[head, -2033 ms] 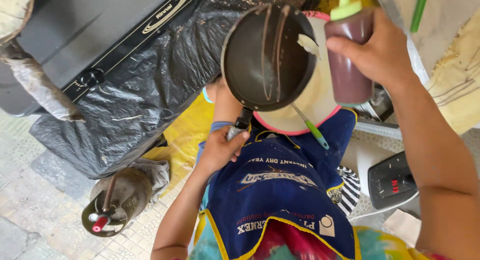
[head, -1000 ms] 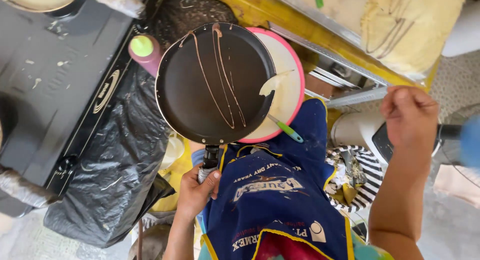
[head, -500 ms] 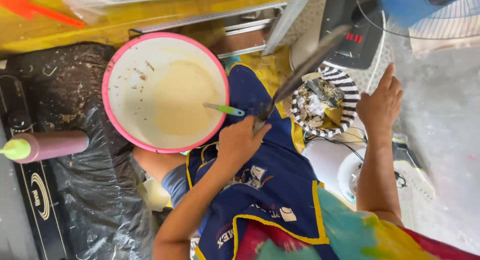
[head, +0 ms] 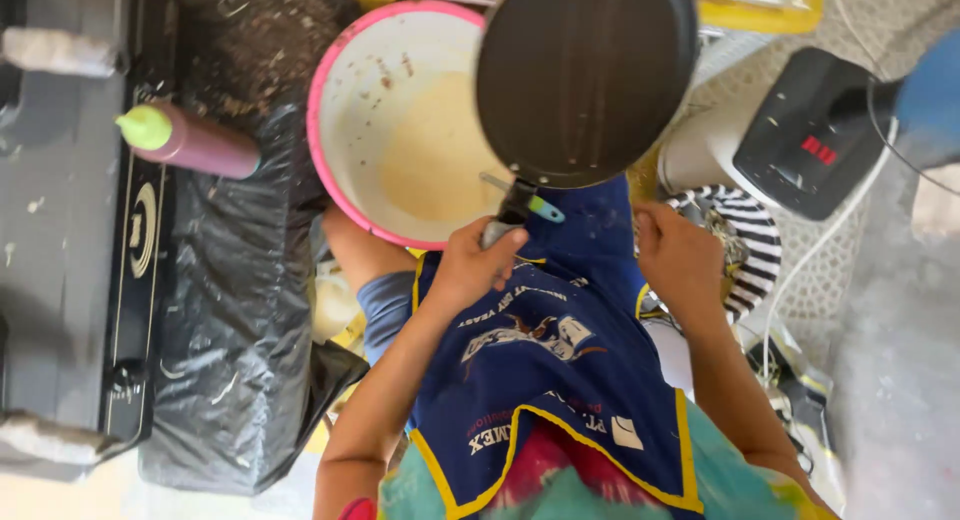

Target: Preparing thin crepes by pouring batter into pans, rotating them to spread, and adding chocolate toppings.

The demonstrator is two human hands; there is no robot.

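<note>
My left hand [head: 477,262] grips the short handle of a round black pan [head: 585,75], held level above the right part of a pink-rimmed bowl [head: 330,60] of pale batter. A blue and green utensil handle [head: 540,208] pokes out of the bowl under the pan. My right hand [head: 678,252] rests with loosely curled fingers at the edge of my blue apron, near a black-and-white striped dish [head: 750,250]; I see nothing in it. A maroon squeeze bottle [head: 195,145] with a green cap lies on black plastic sheeting to the left.
A dark stove top [head: 70,230] runs down the left side, with black plastic sheeting [head: 230,310] between it and my knees. A black device with red digits [head: 815,135] and a white cable sit at the right.
The pan has swung from edge-on near the striped dish back to flat over the bowl. My right hand has drawn in from the dish to my apron. The view has shifted.
</note>
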